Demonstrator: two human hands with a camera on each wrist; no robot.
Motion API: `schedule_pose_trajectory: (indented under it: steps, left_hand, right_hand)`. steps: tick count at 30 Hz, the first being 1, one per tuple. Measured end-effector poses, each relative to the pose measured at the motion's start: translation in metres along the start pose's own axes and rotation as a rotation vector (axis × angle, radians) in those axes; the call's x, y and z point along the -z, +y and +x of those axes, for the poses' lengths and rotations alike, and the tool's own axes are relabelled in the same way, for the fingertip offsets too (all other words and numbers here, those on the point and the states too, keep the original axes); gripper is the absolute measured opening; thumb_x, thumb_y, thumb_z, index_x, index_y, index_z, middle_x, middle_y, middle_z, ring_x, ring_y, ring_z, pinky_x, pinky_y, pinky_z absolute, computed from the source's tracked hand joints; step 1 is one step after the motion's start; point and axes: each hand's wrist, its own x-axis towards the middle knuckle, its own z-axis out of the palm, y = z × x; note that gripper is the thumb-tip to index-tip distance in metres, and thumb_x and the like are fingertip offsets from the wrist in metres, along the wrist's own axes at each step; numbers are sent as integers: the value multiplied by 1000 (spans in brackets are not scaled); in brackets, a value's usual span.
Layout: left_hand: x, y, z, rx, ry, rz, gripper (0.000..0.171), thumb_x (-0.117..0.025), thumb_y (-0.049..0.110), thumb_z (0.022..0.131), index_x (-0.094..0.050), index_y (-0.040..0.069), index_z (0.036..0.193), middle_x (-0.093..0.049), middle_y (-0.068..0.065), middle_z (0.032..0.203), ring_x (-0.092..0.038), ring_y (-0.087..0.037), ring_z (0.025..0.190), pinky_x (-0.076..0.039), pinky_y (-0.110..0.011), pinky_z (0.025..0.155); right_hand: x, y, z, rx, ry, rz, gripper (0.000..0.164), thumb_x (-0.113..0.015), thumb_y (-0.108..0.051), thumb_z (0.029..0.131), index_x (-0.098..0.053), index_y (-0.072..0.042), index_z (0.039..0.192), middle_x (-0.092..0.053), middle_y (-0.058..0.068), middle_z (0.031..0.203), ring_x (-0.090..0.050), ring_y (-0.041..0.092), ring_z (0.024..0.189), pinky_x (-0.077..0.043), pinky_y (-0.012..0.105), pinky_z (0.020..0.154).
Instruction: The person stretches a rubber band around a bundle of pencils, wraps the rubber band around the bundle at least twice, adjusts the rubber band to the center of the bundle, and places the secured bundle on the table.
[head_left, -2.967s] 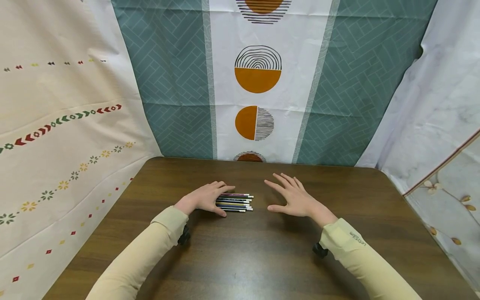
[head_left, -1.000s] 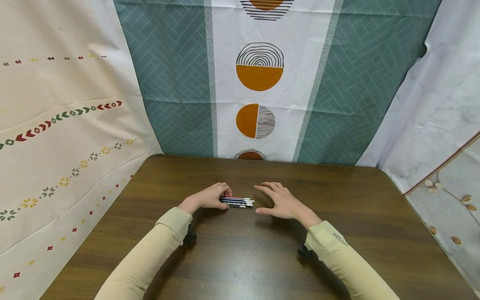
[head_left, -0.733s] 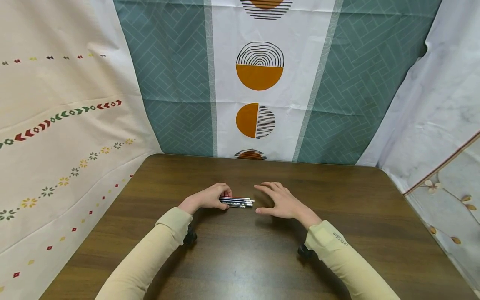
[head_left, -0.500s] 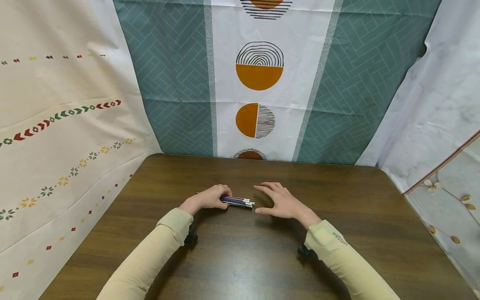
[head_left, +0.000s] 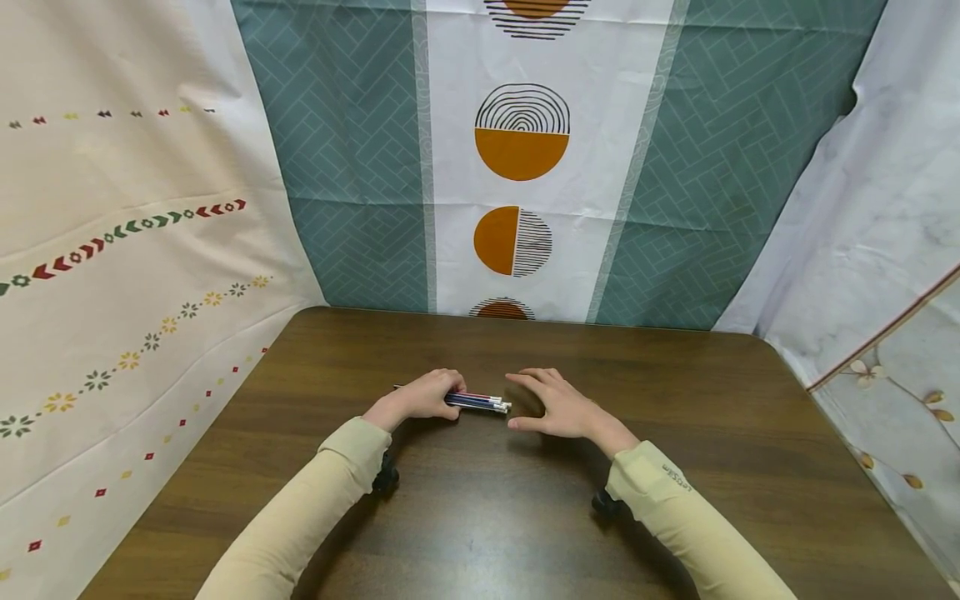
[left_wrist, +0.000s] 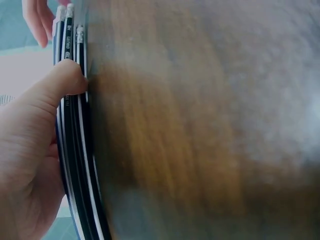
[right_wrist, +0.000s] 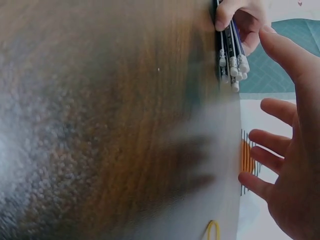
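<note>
My left hand (head_left: 429,395) grips a bundle of several pencils (head_left: 478,402) near the middle of the table. Their white eraser ends (right_wrist: 235,70) point right, toward my other hand, and a thin tip shows past the back of the left hand in the head view. In the left wrist view the thumb presses along the dark, white-striped pencils (left_wrist: 70,130); the fingers behind them are partly hidden. My right hand (head_left: 564,408) is held just right of the erasers, fingers spread and thumb apart, with nothing in it.
A brown wooden table (head_left: 480,500) lies under both hands. A thin yellow loop (right_wrist: 213,231) lies near the lower edge of the right wrist view. Patterned cloths (head_left: 352,167) hang behind the table and at both sides.
The left hand has drawn the spread row of pencils into a tight bundle, which now slants slightly. The right hand has come left, closer to the eraser ends.
</note>
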Motion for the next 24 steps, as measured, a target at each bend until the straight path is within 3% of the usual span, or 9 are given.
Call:
schedule_pose_trajectory:
  steps: [10,24]
  left_hand:
    - [-3,-2,0,2,67,-39,22,-73,19,80,-63,9,97,-60,3,85,-50,-9,76,-41,-24,70]
    - [-6,-1,6,13,98,-58,21,-71,22,82,-61,11,98,-61,6,79,-47,-6,68,-36,-20,61]
  right_hand:
    - [-1,1,1,2,3,-15,83,-61,-68,85,-38,-26,152,-39,10,155,-35,29,141,-35,56,112]
    - [0,0,2,-21,3,14,85,-63,-68,84,-37,-26,153,-39,5,155,-35,27,142,-35,54,113]
